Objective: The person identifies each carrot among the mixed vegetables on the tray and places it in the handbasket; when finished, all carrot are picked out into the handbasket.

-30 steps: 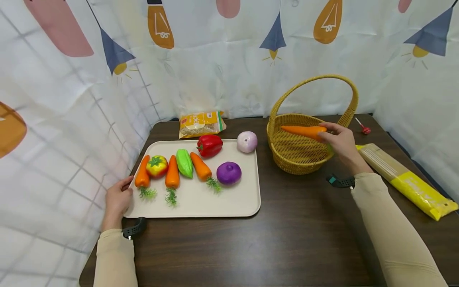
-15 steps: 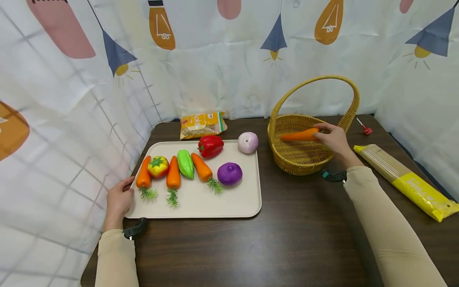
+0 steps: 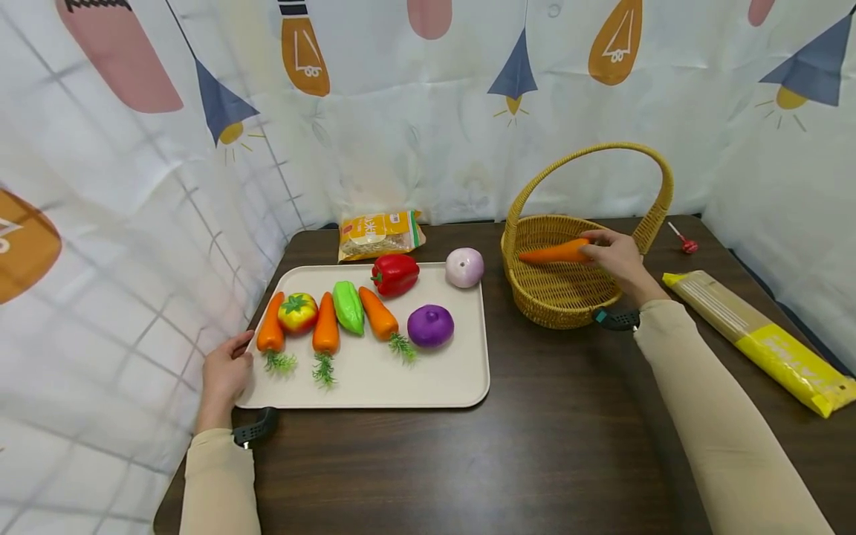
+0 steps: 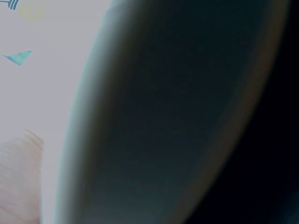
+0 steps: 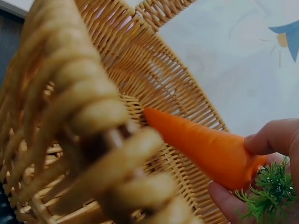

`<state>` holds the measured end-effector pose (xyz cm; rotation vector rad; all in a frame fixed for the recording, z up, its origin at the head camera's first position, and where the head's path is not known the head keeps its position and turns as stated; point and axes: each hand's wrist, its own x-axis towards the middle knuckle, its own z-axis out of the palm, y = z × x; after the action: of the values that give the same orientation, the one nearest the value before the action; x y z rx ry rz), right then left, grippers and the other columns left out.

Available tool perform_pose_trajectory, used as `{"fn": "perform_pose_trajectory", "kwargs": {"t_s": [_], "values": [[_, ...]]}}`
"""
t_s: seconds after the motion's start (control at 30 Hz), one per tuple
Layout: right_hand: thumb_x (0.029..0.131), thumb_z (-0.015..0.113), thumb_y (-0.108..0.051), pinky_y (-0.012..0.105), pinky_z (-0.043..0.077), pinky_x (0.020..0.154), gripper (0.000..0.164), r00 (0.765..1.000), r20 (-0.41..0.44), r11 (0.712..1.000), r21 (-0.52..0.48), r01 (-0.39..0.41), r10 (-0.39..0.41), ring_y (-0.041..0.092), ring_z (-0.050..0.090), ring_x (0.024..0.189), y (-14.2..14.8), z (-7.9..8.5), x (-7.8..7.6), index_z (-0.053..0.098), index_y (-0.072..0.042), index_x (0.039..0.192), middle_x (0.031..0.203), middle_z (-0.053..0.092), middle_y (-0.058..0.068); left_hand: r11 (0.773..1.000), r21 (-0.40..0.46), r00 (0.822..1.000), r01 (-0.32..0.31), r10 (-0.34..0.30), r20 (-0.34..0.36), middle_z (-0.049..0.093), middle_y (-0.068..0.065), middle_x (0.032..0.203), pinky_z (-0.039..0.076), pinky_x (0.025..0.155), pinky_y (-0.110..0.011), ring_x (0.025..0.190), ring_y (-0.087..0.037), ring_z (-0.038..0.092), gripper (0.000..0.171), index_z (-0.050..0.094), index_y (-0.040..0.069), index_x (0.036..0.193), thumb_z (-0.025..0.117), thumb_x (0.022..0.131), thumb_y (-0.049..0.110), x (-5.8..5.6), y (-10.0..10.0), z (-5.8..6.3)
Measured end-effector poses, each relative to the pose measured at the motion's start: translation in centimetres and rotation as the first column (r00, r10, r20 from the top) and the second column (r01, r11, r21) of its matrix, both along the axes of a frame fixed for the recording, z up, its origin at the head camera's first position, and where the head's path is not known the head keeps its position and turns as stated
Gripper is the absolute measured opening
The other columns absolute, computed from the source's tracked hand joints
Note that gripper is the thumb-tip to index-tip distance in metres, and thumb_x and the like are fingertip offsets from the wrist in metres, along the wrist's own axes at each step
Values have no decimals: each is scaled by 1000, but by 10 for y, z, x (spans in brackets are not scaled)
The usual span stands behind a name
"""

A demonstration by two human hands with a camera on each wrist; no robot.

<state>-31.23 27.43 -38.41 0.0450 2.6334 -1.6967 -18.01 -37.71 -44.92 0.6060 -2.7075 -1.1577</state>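
The right hand (image 3: 617, 261) pinches the leafy end of a smooth, tapering orange carrot (image 5: 201, 144) between thumb and fingers; the carrot lies within the yellow-brown woven wicker basket (image 3: 563, 306), its tip pointing toward the left hand's side. Whether the tip touches the wicker, I cannot tell. The left hand (image 3: 226, 370) touches the near-left edge of a rectangular cream tray (image 3: 414, 380); whether its fingers curl round the rim is unclear.

Just beside the left hand, on the tray, lies an orange carrot with green fronds (image 3: 270, 327). Farther from it are a red-and-yellow tomato (image 3: 298, 315) and a glossy red bell pepper (image 3: 396, 275). To the right of the right hand, a long yellow-and-clear noodle packet (image 3: 762, 340) rests on the dark brown wooden table (image 3: 535, 461).
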Motion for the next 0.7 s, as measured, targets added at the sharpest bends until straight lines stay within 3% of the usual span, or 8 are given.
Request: {"fn": "perform_pose_trajectory", "kwargs": {"t_s": [0.3,0.5,0.7], "values": [[97,59,-23,40,49,94,50,995,14,995,-18,97,-97,32,56,112,-1,0,-3,48,1,140,130,46,17,1000,-1,1000,2,-2,-15,56,-26,132,37,71,-14,113,-32,52,50,49,-1,142,43,92,0,0,0,-1],[96,60,-24,32,50,82,49,995,-13,986,134,97,-96,34,55,109,1,-1,-6,51,-1,139,130,49,22,1000,8,1000,-6,6,-7,55,-25,134,37,72,-15,114,-32,52,50,49,0,142,43,93,0,0,0,-1],[95,62,-24,45,44,90,50,991,-55,971,204,127,-118,38,49,115,4,-1,-6,51,-1,138,134,50,24,1000,14,1000,-6,6,-3,55,-26,133,37,72,-15,114,-32,52,50,48,0,142,43,93,1,1,0,1]]}}
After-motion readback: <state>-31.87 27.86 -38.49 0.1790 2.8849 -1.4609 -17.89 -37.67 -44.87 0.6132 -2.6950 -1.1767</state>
